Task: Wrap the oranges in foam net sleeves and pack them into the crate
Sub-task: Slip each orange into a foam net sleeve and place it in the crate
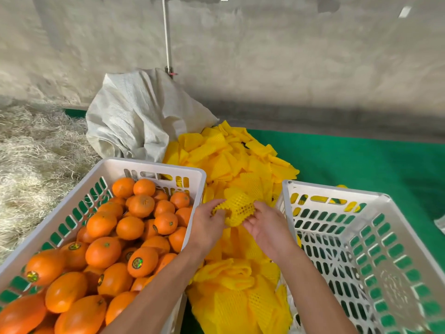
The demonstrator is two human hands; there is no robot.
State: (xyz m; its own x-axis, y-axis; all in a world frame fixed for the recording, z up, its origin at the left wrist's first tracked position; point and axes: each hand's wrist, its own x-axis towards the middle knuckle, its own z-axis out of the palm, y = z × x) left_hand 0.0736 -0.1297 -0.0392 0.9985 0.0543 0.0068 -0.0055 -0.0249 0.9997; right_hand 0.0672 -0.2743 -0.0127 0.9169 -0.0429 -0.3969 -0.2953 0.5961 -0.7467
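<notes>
A yellow foam net sleeve (pixel 238 209) is held up between my two hands, above the gap between the crates. My left hand (pixel 208 224) grips its left end with curled fingers. My right hand (pixel 267 225) pinches its right side. Whether an orange sits inside the sleeve I cannot tell. On the left a white slotted crate (pixel 154 166) holds several bare oranges (pixel 103 251), some with round stickers. To the right stands a second white crate (pixel 337 189), with nothing visible inside.
A heap of loose yellow foam sleeves (pixel 231 155) runs between the crates from far to near. Behind it lies a crumpled white woven sack (pixel 134 116). Straw (pixel 36 153) covers the ground at left. Green cloth (pixel 361 160) lies under the right crate, with a concrete wall behind.
</notes>
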